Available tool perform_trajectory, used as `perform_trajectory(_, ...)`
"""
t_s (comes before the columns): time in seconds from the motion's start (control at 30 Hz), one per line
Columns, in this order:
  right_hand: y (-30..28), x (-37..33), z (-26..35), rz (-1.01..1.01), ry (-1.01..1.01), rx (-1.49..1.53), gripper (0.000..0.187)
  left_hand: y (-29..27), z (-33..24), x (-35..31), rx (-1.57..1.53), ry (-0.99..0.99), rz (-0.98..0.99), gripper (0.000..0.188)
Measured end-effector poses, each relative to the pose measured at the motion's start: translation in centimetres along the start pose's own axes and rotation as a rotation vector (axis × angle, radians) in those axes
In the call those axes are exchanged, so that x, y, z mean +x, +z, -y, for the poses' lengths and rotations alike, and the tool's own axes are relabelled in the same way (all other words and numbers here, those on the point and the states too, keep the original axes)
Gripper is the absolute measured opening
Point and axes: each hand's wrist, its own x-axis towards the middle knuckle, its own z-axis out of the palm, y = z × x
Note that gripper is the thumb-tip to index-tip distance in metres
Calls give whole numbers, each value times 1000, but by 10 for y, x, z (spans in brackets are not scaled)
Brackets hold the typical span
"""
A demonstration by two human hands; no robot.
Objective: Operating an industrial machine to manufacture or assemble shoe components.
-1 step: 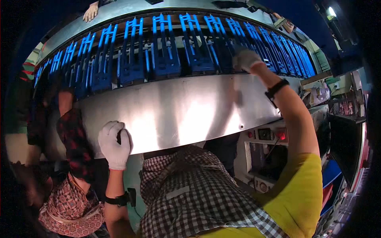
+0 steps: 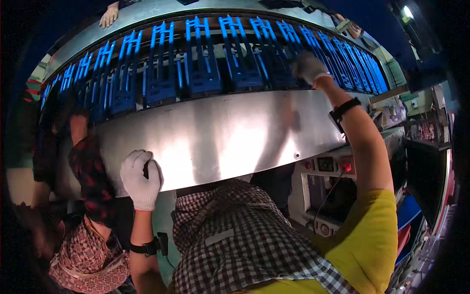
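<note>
My left hand [image 2: 140,180], in a white knit glove, is at the near left edge of a shiny steel worktop [image 2: 215,139]. Its fingers are curled toward the thumb, with a dark spot between them that I cannot make out. My right hand [image 2: 312,68], also gloved, reaches over the row of blue-lit slotted metal frames [image 2: 198,59] beyond the worktop. Blur and shade hide its fingertips, so whether it grips anything does not show.
To my left, a person in a patterned cap [image 2: 90,257] and checked sleeve [image 2: 88,166] reaches toward the frames. Another person's hand [image 2: 109,16] rests on the far ledge. Below the worktop at right is a control panel [image 2: 325,165] with a red light [image 2: 346,167].
My right hand has shifted slightly up and to the right over the frames. The whole scene has slid a little left in view, while my left hand keeps its curled shape.
</note>
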Motion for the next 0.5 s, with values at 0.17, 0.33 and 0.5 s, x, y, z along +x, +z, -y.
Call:
perform_trajectory(0.17,47,29,-44,-33,-519,-147,15,2,-1,1,26,-39,35,19)
perform_trajectory(0.33,80,54,-30,136,-342,-97,18,2,0,2,7,-15,23,20)
perform_trajectory(0.5,69,46,-7,76,-221,-147,29,0,-1,2,40,-15,58,21)
